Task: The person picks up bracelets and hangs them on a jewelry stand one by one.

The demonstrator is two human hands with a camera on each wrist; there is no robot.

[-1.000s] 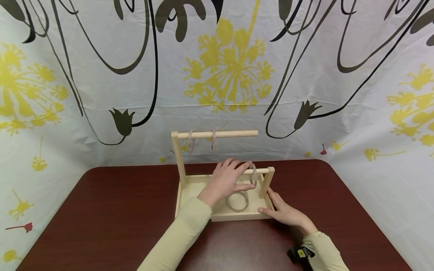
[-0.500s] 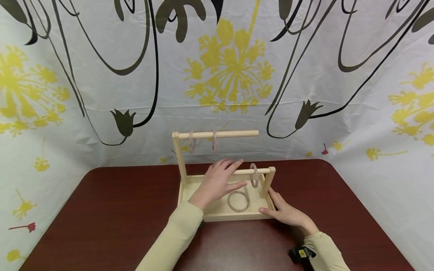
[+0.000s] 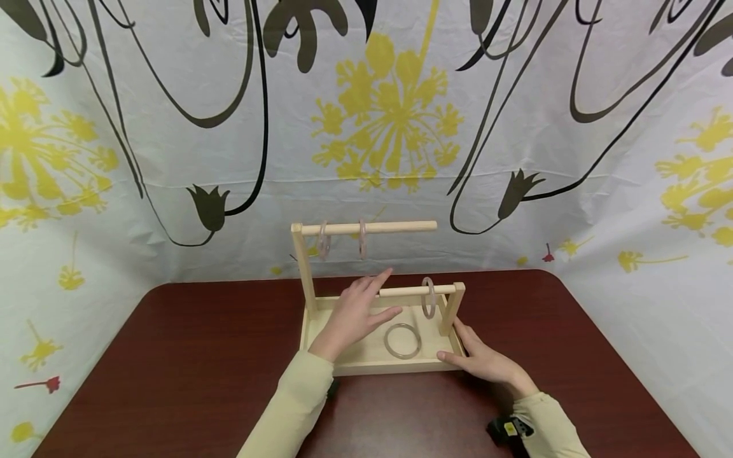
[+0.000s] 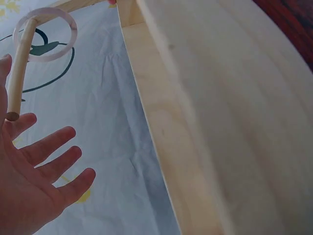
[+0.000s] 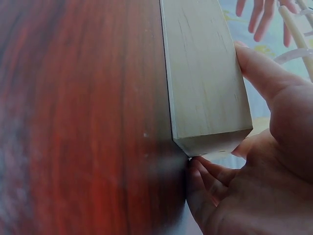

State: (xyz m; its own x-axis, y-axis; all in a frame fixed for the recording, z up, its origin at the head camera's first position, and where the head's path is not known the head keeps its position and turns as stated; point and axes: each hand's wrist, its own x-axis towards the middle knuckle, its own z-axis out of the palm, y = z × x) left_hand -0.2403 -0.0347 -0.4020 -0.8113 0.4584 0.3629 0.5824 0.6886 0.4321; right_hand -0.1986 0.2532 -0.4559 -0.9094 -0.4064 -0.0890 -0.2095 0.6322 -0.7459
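A light wooden rack has a shallow tray base (image 3: 395, 367), a higher rod (image 3: 401, 226) and a lower rod (image 3: 403, 292). My left hand (image 3: 349, 318) is beside the lower rod's free end, fingers spread and holding nothing. On that rod hangs a pale, see-through bangle (image 4: 75, 36), to the right of the hand. Another bangle (image 3: 386, 341) lies flat in the tray. Two more, one bangle (image 3: 323, 249) left of the other bangle (image 3: 363, 248), hang from the higher rod. My right hand (image 3: 487, 364) grips the tray's front right corner, thumb on the front wall, fingers around the side.
The rack stands on a dark red-brown table (image 3: 217, 369) with rounded far corners. A white cloth (image 3: 137, 242) printed with yellow and dark plants hangs behind and at both sides. A black wrist device (image 3: 509, 427) sits at the right sleeve.
My left hand has let go of the bangle on the lower rod and drawn back leftward, past the rod's free end. The bangle stays on the rod; the right hand keeps its place.
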